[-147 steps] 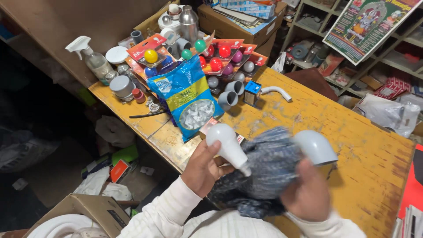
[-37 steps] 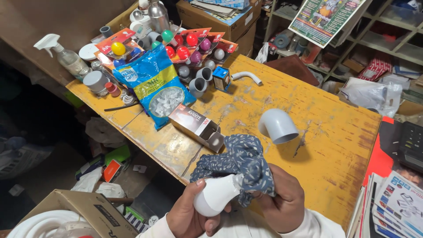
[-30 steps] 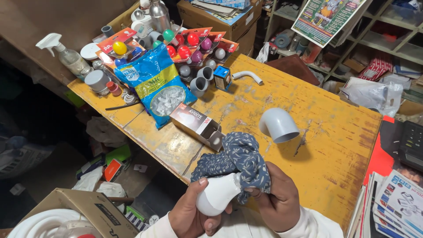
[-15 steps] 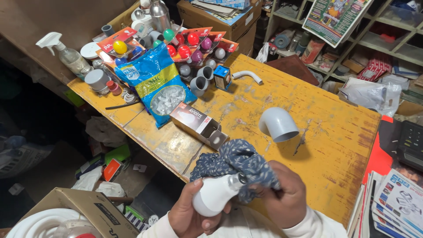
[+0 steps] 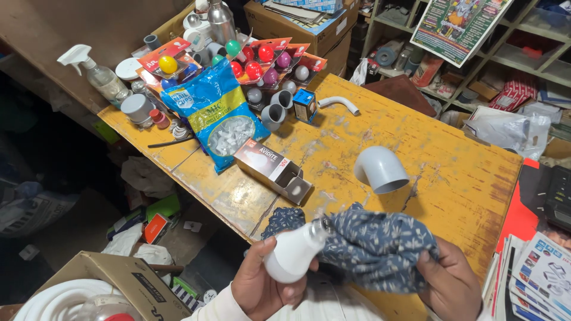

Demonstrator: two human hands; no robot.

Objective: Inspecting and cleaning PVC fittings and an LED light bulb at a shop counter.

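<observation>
My left hand (image 5: 262, 285) grips a white light bulb (image 5: 293, 254) by its round globe, its metal base pointing up and right. My right hand (image 5: 453, 278) holds a dark blue patterned cloth (image 5: 375, 246) bunched against the bulb's base. Both are low over the near edge of the yellow wooden table (image 5: 452, 178). A grey pipe elbow (image 5: 380, 169) lies on the table just beyond the cloth. An open, long cardboard bulb box (image 5: 272, 170) lies to its left.
A blue bag of clips (image 5: 215, 113), packs of coloured round bulbs (image 5: 262, 59), grey pipe fittings (image 5: 272, 113), a spray bottle (image 5: 95, 71) and a white conduit bend (image 5: 338, 104) crowd the far left. Leaflets (image 5: 544, 276) lie at right. A cardboard carton (image 5: 113, 285) stands below left.
The pipe elbow went from my right hand onto the table. Over the last second the cloth has shifted to the right, uncovering more of the bulb in my left hand.
</observation>
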